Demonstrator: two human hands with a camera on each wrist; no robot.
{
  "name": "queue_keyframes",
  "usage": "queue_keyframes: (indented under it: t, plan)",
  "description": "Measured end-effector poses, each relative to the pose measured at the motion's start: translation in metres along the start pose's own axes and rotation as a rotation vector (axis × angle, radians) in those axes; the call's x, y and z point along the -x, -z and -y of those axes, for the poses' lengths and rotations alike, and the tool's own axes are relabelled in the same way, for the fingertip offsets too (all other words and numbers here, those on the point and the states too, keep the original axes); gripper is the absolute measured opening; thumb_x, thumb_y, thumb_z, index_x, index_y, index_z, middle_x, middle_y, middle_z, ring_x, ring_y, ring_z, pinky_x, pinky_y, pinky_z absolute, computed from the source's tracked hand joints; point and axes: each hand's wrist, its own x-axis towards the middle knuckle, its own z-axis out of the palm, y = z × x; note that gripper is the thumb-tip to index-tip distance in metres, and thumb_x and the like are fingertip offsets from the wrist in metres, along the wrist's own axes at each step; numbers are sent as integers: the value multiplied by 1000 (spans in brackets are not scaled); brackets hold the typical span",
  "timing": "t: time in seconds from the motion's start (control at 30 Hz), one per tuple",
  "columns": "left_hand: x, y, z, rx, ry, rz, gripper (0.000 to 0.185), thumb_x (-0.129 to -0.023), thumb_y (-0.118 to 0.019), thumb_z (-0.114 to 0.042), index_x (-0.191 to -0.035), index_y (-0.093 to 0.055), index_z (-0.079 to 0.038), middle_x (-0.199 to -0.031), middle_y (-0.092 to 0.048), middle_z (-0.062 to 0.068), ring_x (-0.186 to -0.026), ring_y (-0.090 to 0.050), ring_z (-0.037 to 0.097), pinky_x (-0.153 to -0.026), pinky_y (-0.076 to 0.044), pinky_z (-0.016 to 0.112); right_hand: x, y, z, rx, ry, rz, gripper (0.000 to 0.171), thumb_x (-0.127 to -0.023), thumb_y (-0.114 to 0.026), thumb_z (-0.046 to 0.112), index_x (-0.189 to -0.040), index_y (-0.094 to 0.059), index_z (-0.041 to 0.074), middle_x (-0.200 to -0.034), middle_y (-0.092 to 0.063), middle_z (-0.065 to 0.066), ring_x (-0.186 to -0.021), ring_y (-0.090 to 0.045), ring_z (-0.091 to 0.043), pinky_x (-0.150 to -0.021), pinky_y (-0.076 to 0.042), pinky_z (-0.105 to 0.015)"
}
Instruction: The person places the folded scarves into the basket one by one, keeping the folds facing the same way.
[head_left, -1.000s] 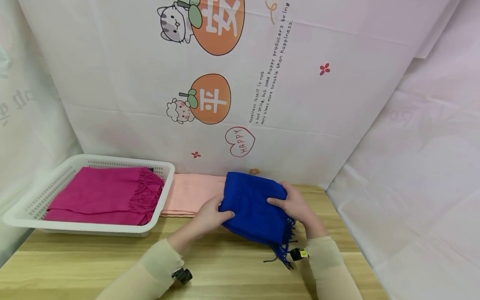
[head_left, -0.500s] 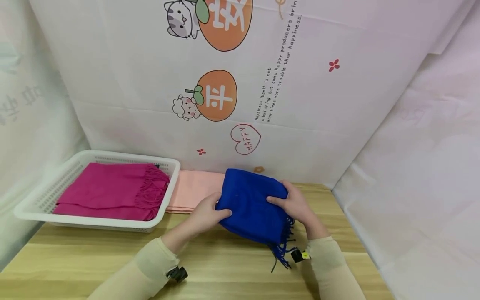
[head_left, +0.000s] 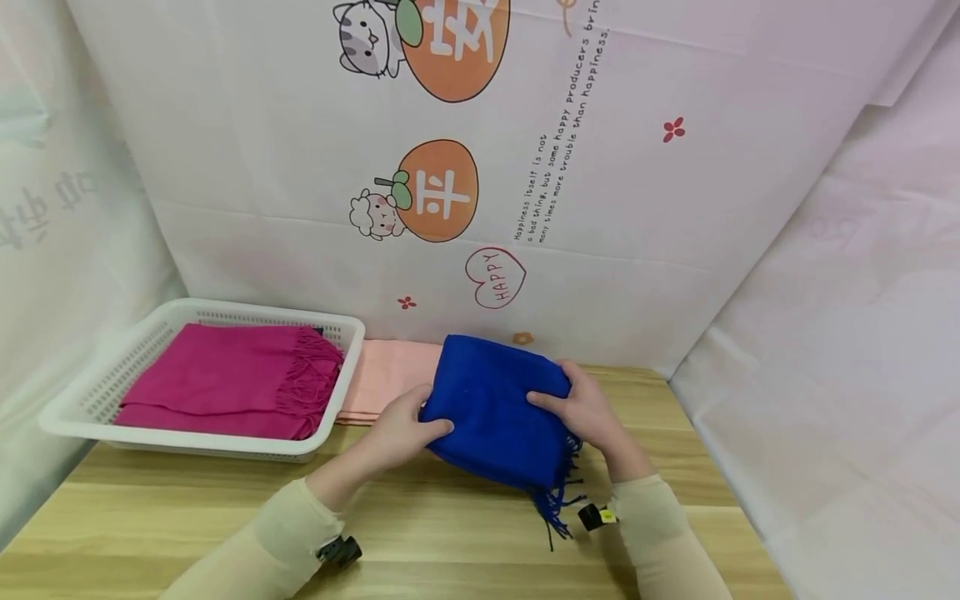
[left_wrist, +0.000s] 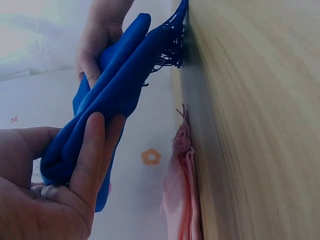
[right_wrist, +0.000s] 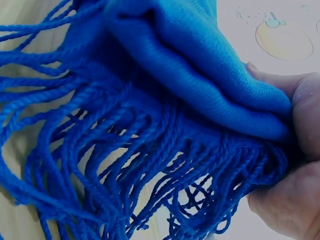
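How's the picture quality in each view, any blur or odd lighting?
Head view: bright, even light, sharp, edges bowed by the wide lens. Left wrist view: dim and bluish, left hand close and soft. Right wrist view: blue scarf fringe fills the frame, sharp, background washed out.

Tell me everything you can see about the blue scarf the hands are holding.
The blue scarf is a deep royal blue, folded into a thick, soft pad of several layers, and looks like a fine knit or woven wool-like fabric. A fringe of twisted tassels hangs from its near right edge toward the table. The left hand grips its left edge and the right hand its right edge, thumbs on top. It is held tilted just above the table, in front of a pink scarf.
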Motion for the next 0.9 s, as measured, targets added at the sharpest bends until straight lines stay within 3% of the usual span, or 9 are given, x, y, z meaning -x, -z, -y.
queue_keyframes:
  t: [0.5,0.7,0.9]
  plan:
    - [19,29,-2,-7,-10,0,36,-102,-79,-25,-132,-68,-7,-123,-76,5,-109,-71,20,-100,-57,46,-2,-14,22,-66,9,-5,63,-96,-88,46,-145,-64,14,-131,-73,-7,-114,-71,-29,-99,-59,-56]
    - [24,39,-3,40,-3,30,40,-105,-77,-24,-138,-65,-4,-131,-74,10,-111,-73,21,-100,-59,42,-5,-19,29,-91,17,-6,63,-97,-88,46,-144,-63,13,-131,-73,-7,-114,-71,-29,-99,-59,-55]
    - [28,48,-1,84,-15,47,40,-106,-75,-22,-137,-62,-1,-127,-77,14,-103,-77,22,-94,-61,37,-10,-24,37,-133,33,20,62,-97,-88,45,-144,-62,15,-127,-74,-5,-110,-71,-27,-95,-59,-50]
